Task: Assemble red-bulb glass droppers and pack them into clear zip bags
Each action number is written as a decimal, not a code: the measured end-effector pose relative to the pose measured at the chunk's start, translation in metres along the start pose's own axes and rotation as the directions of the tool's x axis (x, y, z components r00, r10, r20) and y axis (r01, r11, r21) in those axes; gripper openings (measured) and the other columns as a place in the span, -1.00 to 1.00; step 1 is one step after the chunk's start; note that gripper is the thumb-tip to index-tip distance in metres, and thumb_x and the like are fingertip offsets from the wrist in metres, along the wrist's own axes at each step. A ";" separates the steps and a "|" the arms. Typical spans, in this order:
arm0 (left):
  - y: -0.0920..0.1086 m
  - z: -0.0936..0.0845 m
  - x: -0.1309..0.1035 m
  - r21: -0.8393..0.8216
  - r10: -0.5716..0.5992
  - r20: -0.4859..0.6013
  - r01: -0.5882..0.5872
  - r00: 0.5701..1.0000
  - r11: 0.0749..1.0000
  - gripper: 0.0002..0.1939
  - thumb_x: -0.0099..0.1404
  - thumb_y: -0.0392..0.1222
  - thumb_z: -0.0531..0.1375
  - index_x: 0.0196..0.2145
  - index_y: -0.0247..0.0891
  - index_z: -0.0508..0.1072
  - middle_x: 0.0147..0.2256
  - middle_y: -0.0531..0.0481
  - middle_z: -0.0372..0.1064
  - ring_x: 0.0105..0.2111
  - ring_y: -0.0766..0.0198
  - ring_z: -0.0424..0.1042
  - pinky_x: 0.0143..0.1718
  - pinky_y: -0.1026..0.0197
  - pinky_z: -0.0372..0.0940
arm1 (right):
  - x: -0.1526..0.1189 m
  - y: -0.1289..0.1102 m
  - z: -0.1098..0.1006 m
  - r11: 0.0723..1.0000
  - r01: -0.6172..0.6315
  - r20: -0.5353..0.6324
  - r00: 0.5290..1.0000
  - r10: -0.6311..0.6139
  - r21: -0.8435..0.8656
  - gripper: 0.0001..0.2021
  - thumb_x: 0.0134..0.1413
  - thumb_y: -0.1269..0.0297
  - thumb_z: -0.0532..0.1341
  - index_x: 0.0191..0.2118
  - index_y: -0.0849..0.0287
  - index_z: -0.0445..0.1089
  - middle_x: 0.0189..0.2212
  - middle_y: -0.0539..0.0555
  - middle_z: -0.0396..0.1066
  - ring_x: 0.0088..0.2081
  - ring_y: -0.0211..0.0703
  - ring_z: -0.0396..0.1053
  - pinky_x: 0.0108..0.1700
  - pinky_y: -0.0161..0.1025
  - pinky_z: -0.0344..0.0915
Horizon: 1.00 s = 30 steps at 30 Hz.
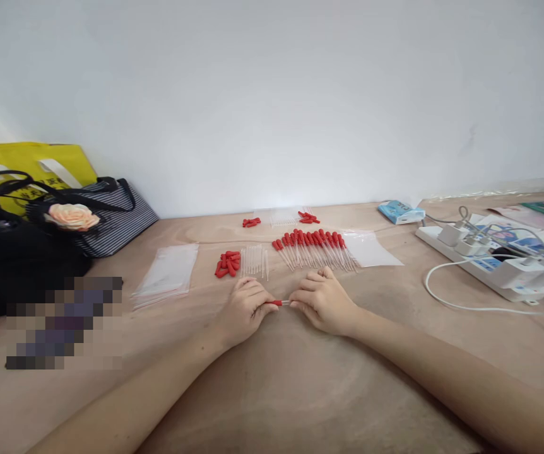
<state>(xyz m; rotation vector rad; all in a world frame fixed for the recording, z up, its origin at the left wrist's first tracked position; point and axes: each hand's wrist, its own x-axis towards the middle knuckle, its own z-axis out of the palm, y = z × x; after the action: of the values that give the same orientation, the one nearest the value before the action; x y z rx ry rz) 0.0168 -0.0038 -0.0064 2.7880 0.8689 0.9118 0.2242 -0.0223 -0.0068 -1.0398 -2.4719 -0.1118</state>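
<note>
Between thumb and fingers, my left hand [249,309] pinches a red rubber bulb [276,302]. My right hand [322,301] grips the clear glass tube [286,303] that meets the bulb's open end; together they look like a dropper. How deep the tube sits inside the bulb is hidden. Just beyond my hands lies a row of droppers with red bulbs [310,243], tubes pointing toward me. To their left are several loose clear tubes [254,260] and a small heap of loose red bulbs [227,263].
Clear plastic bags lie at the left [165,274] and right [371,248]. More red bulbs [252,222] are near the wall. A power strip [484,265] with chargers and cables takes up the right side; a blue packet [401,212] and a striped bag [115,217] stand behind.
</note>
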 end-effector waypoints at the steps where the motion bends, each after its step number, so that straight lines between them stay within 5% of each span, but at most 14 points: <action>1: -0.001 0.000 -0.001 0.000 0.011 0.006 -0.011 1.000 1.000 -0.78 0.27 -0.16 0.05 -0.49 -0.25 0.39 -0.54 0.09 0.37 -0.50 0.34 0.30 -0.14 0.13 0.09 | 0.000 -0.001 0.000 1.000 0.011 0.004 1.000 -0.011 -0.022 -0.79 0.12 0.26 0.04 -0.36 0.14 0.40 -0.47 0.03 0.37 -0.35 -0.22 0.15 -0.29 -0.20 -0.16; 5: -0.007 -0.004 -0.003 0.025 -0.031 -0.012 0.031 0.999 0.999 -0.86 0.22 -0.11 0.10 -0.34 -0.19 0.41 -0.41 0.05 0.41 -0.35 0.27 0.34 -0.11 0.11 0.09 | 0.002 -0.001 -0.003 0.998 0.025 0.031 0.999 -0.023 -0.066 -0.81 0.08 0.29 0.06 -0.38 0.16 0.41 -0.48 0.05 0.37 -0.35 -0.21 0.17 -0.30 -0.19 -0.14; 8: -0.014 -0.008 -0.006 0.090 -0.244 -0.115 0.255 0.963 0.963 -0.54 0.12 -0.04 0.18 -0.03 -0.19 0.24 -0.14 -0.08 0.31 -0.12 0.12 0.25 -0.08 0.05 0.11 | 0.013 0.006 -0.006 0.989 -0.148 0.000 0.989 0.148 -0.026 -0.83 0.05 0.30 0.07 -0.39 0.15 0.40 -0.47 0.04 0.40 -0.34 -0.20 0.23 -0.29 -0.21 -0.11; 12: -0.022 -0.011 -0.009 0.079 -0.455 -0.122 0.466 0.882 0.881 -0.58 0.11 -0.11 0.17 -0.07 -0.27 0.24 -0.18 -0.10 0.27 -0.17 0.13 0.27 -0.15 0.06 0.18 | 0.043 0.025 0.003 0.845 -0.526 -0.066 0.844 0.533 0.100 -0.80 0.02 0.29 0.06 -0.24 0.14 0.35 -0.43 0.03 0.43 -0.34 -0.18 0.30 -0.29 -0.25 -0.03; 15: -0.025 -0.011 -0.009 0.071 -0.454 -0.075 0.459 0.888 0.886 -0.77 0.12 -0.17 0.16 -0.24 -0.27 0.34 -0.26 -0.06 0.28 -0.22 0.16 0.29 -0.17 0.09 0.19 | 0.069 0.035 0.019 0.747 -0.659 -0.100 0.741 0.664 0.086 -0.78 0.00 0.29 0.06 -0.21 0.19 0.30 -0.39 0.06 0.44 -0.29 -0.13 0.32 -0.25 -0.24 -0.02; 18: -0.025 -0.010 -0.009 0.069 -0.451 -0.050 0.454 0.891 0.889 -0.87 0.11 -0.19 0.16 -0.35 -0.26 0.38 -0.34 -0.03 0.29 -0.27 0.18 0.29 -0.21 0.10 0.20 | 0.089 0.040 0.033 0.697 -0.717 -0.101 0.691 0.716 0.030 -0.82 0.00 0.29 0.05 -0.27 0.19 0.29 -0.40 0.07 0.43 -0.29 -0.11 0.33 -0.21 -0.20 -0.04; 25: -0.025 -0.010 -0.008 0.056 -0.472 -0.024 0.473 0.881 0.880 -0.92 0.11 -0.21 0.15 -0.42 -0.25 0.41 -0.38 -0.01 0.29 -0.31 0.20 0.29 -0.23 0.13 0.19 | 0.096 0.044 0.041 0.663 -0.746 -0.069 0.666 0.743 -0.052 -0.83 -0.02 0.27 0.04 -0.35 0.20 0.33 -0.41 0.11 0.43 -0.32 -0.10 0.33 -0.20 -0.15 -0.08; 30: -0.025 -0.011 -0.006 0.140 -0.507 -0.093 0.515 0.857 0.846 -0.92 0.09 -0.20 0.16 -0.49 -0.25 0.38 -0.43 0.00 0.27 -0.35 0.20 0.28 -0.28 0.16 0.18 | 0.096 0.032 0.038 0.698 -0.714 -0.073 0.700 0.711 -0.045 -0.77 -0.01 0.19 0.04 -0.36 0.18 0.37 -0.39 0.12 0.44 -0.28 -0.08 0.32 -0.15 -0.12 -0.09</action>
<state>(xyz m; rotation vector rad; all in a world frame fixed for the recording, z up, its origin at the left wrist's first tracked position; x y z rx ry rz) -0.0057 0.0131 -0.0067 2.4368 1.6550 0.8467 0.1729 0.0728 -0.0013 -1.9255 -1.8481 0.0265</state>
